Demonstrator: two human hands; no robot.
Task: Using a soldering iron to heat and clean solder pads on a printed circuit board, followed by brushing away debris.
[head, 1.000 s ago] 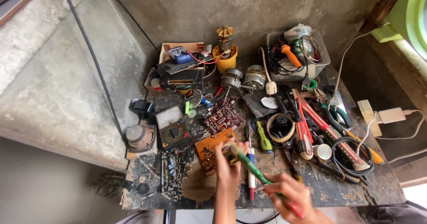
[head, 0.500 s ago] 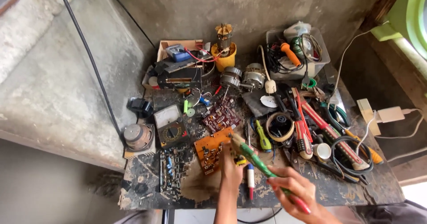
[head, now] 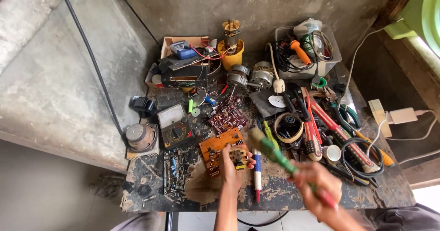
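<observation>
1. My left hand (head: 230, 164) sits near six o'clock on the table (head: 284, 196), fingers curled around a small yellowish electronic part (head: 238, 158), pinched between thumb and fingertips. I judge it is lifted off the clutter so it can be worked on.

2. My right hand (head: 321, 187), at about five o'clock, is closed in a fist round the red grip of a green-shafted tool (head: 279, 155). The tool slants up toward eleven o'clock, its blurred tip close beside the held part but apart from it, as far as I can tell.

3. Just at nine o'clock of the left hand lies an orange circuit board (head: 219, 149), with a dark red board (head: 228, 116) above it at twelve o'clock.

4. A red, white and blue pen-shaped tool (head: 257, 173) lies flat between my hands, within easy reach.

5. Further toward nine o'clock lies a meter with a dial (head: 174, 128), and beside it a round metal speaker (head: 140, 137) at the table's edge.

6. At two o'clock a plastic tub (head: 330, 61) holds cables and tools, kept back from the working spot.
</observation>
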